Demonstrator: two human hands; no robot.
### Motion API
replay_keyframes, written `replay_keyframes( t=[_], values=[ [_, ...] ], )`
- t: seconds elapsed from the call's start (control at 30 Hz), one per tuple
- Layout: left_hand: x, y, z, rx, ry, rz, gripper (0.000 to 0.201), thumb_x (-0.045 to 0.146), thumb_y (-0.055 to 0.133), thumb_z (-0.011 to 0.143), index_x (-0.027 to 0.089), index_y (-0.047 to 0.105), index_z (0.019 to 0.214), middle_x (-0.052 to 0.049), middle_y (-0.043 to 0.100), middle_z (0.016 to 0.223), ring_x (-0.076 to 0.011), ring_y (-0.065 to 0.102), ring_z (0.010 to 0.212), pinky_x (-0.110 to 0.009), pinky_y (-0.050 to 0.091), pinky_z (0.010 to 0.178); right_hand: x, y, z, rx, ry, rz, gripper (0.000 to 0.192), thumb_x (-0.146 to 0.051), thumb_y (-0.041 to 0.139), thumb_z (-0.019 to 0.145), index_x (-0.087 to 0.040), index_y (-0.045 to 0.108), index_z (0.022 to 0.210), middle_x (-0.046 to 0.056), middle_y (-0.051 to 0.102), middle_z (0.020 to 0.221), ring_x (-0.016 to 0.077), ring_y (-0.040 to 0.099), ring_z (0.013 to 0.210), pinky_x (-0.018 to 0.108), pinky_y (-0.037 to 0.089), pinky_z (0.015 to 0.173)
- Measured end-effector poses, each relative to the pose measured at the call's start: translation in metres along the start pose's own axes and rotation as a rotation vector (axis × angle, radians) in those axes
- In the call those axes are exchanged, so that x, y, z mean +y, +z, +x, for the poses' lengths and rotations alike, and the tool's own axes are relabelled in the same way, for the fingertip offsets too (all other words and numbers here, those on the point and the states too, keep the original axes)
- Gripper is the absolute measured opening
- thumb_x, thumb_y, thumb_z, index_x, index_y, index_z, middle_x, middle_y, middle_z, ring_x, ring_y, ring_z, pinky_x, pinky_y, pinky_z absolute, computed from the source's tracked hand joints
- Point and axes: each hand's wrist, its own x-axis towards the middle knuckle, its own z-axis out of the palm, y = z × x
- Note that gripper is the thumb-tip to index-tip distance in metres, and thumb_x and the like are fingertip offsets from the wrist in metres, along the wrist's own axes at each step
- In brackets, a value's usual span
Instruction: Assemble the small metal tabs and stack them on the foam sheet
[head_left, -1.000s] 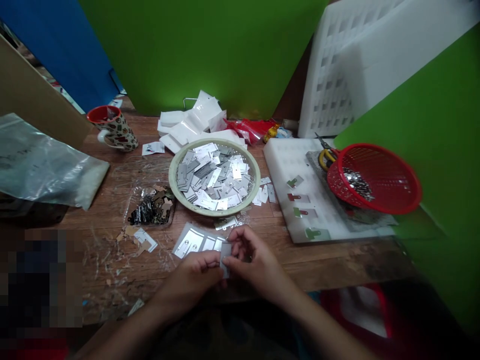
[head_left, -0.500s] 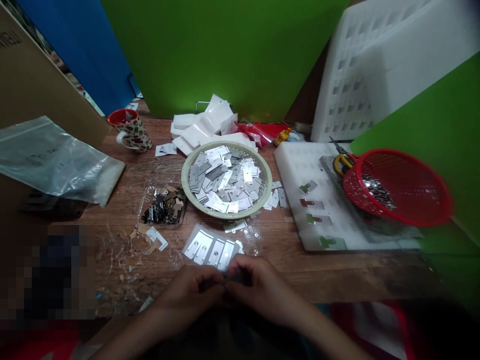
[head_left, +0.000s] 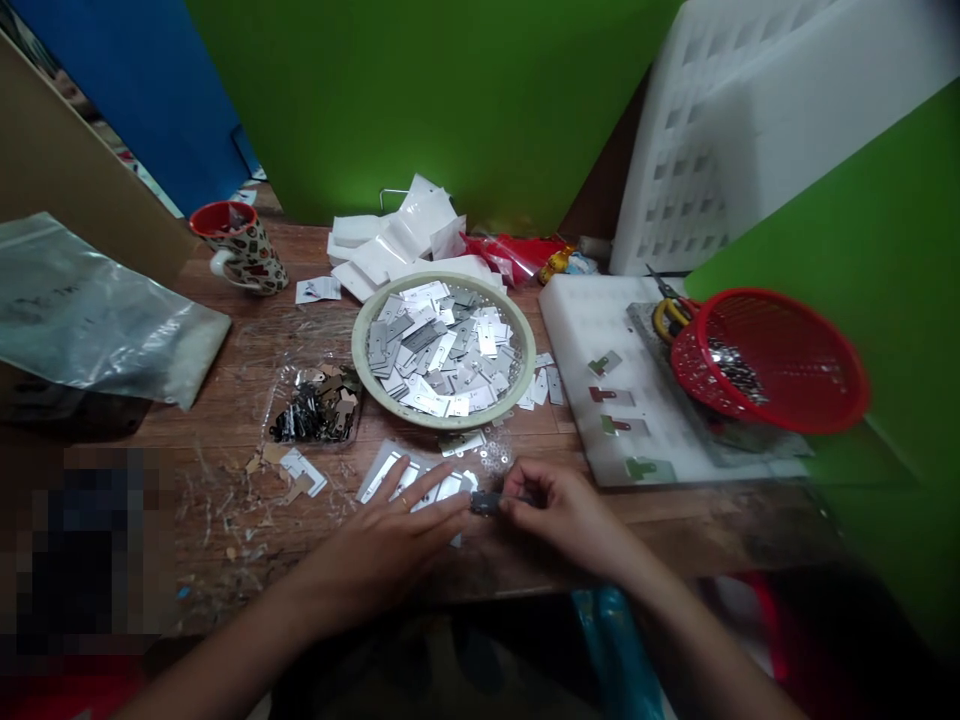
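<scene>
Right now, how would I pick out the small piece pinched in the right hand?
Start at the round bowl of silver plates mid-table, then come down to the near edge, where the two hands meet. The piece sits between the left hand and the right hand. It is small and dark, unlike the bright flat plates under the left fingers.

Both hands at a small metal piece

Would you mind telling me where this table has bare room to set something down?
Bare wood shows between the mug and the bowl, and along the near edge right of the right hand, below the foam pad. In front of the bowl it is crowded: the left hand lies on plates, with scraps to their left.
</scene>
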Motion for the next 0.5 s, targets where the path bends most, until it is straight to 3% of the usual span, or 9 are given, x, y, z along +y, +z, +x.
replay_keyframes(
  t=[0.13, 0.27, 0.37, 0.5],
  values=[
    [-0.004, 0.001, 0.003, -0.02, 0.078, 0.072, 0.055, 0.012, 0.048, 0.088, 0.027, 0.036, 0.14, -0.002, 0.046, 0.145, -0.0272, 0.015, 0.144, -0.06, -0.007, 0.113, -0.005, 0.0, 0.007, -0.133, -0.003, 0.027, 0.002, -0.019, 0.059, 0.075, -0.017, 0.058, 0.073, -0.004, 0.05, 0.063, 0.0098, 0.042, 0.057, 0.021, 0.032, 0.052],
    [-0.005, -0.007, 0.002, 0.014, 0.079, 0.092, 0.055, 0.012, 0.05, 0.088, 0.026, 0.038, 0.139, -0.005, 0.055, 0.137, -0.0265, 0.022, 0.142, -0.062, -0.005, 0.113, -0.003, 0.009, 0.016, -0.256, -0.009, -0.057, 0.009, -0.015, 0.056, 0.075, -0.017, 0.064, 0.08, -0.004, 0.053, 0.063, 0.0102, 0.044, 0.056, 0.021, 0.033, 0.052],
    [-0.01, -0.011, -0.001, 0.032, 0.075, 0.078, 0.053, 0.011, 0.052, 0.087, 0.027, 0.043, 0.136, -0.006, 0.058, 0.134, -0.0263, 0.025, 0.141, -0.061, -0.001, 0.114, 0.0, 0.016, 0.021, -0.267, -0.059, -0.158, 0.016, -0.011, 0.054, 0.074, -0.019, 0.066, 0.082, -0.003, 0.056, 0.065, 0.0111, 0.047, 0.058, 0.021, 0.034, 0.053],
    [-0.021, -0.012, -0.008, 0.098, 0.028, 0.059, 0.048, 0.012, 0.05, 0.088, 0.026, 0.047, 0.133, -0.007, 0.056, 0.137, -0.0274, 0.029, 0.14, -0.063, 0.003, 0.113, 0.002, 0.022, 0.024, -0.177, -0.091, -0.244, 0.02, -0.01, 0.057, 0.071, -0.02, 0.059, 0.088, -0.002, 0.06, 0.072, 0.0127, 0.05, 0.062, 0.022, 0.035, 0.055]
  ],
)
